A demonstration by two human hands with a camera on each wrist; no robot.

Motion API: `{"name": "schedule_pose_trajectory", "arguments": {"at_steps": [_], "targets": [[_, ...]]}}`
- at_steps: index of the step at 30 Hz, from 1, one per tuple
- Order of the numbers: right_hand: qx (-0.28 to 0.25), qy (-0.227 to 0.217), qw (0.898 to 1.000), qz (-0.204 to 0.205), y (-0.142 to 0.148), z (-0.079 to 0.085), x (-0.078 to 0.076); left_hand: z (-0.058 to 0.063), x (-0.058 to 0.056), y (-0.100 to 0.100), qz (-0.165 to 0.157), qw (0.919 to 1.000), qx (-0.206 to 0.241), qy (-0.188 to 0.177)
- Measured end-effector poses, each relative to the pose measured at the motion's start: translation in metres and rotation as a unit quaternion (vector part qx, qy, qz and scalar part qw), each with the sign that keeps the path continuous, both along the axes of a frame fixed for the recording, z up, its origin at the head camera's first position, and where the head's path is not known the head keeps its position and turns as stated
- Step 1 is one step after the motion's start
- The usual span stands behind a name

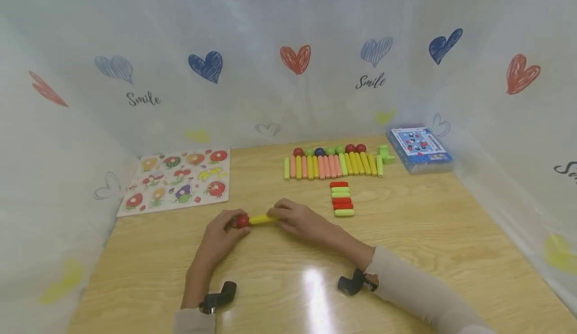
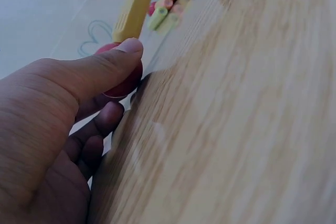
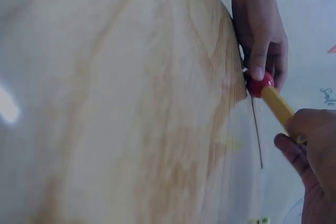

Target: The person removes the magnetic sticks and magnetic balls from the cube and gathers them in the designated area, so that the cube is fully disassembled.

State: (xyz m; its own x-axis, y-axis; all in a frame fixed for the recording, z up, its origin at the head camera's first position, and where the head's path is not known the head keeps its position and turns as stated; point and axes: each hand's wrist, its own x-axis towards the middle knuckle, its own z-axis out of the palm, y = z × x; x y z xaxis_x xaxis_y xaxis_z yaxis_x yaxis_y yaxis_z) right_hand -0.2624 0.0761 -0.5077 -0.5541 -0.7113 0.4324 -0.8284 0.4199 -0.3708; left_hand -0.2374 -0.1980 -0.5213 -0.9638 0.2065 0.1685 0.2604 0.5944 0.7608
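A red ball is held between the thumb and fingers of my left hand. One end of a yellow stick meets the ball on its right side. My right hand pinches the other end of that stick. In the left wrist view the thumb lies across the red ball, with the yellow stick rising from it. The right wrist view shows the ball and the stick in line between both hands.
Pink, yellow and green sticks stand in a row at the back, with coloured balls behind. Several short red and green sticks lie nearer. A green piece, a boxed set and a fruit puzzle board flank them.
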Motion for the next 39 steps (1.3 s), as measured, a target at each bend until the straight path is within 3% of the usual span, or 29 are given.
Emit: {"name": "schedule_pose_trajectory", "arguments": {"at_steps": [6, 12, 17, 20, 30, 39], "targets": [[-0.007, 0.077, 0.996, 0.032, -0.001, 0.006, 0.008, 0.001, 0.0, -0.001, -0.003, 0.9999, -0.006, 0.009], [0.018, 0.06, 0.997, -0.039, 0.004, 0.009, 0.006, 0.001, -0.001, -0.002, -0.001, 0.9998, -0.005, 0.021], [0.037, 0.02, 0.993, -0.114, 0.004, 0.008, -0.011, -0.001, -0.003, -0.003, 0.002, 0.9998, 0.001, 0.018], [0.047, 0.004, 0.989, -0.138, 0.002, 0.009, -0.025, -0.004, -0.004, -0.002, -0.002, 0.9999, 0.003, 0.01], [0.104, 0.017, 0.976, -0.189, -0.016, 0.011, -0.073, -0.005, -0.003, 0.0, 0.001, 0.9999, 0.012, -0.009], [0.113, -0.012, 0.976, -0.186, -0.022, 0.014, -0.094, -0.002, -0.002, 0.001, 0.003, 0.9999, 0.011, -0.005]]}}
